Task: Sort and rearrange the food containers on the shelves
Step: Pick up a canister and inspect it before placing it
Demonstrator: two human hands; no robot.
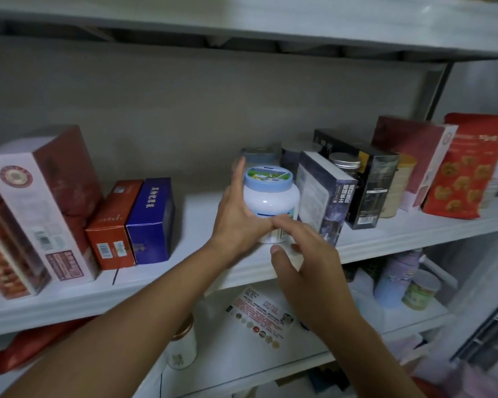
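Now L hand holds white jar; R hand loose nearby.

White shelf carries a red box, blue box, white jar, black box, red bag

Open shelf between blue box and white jar; dark carton crowds the jar's right.
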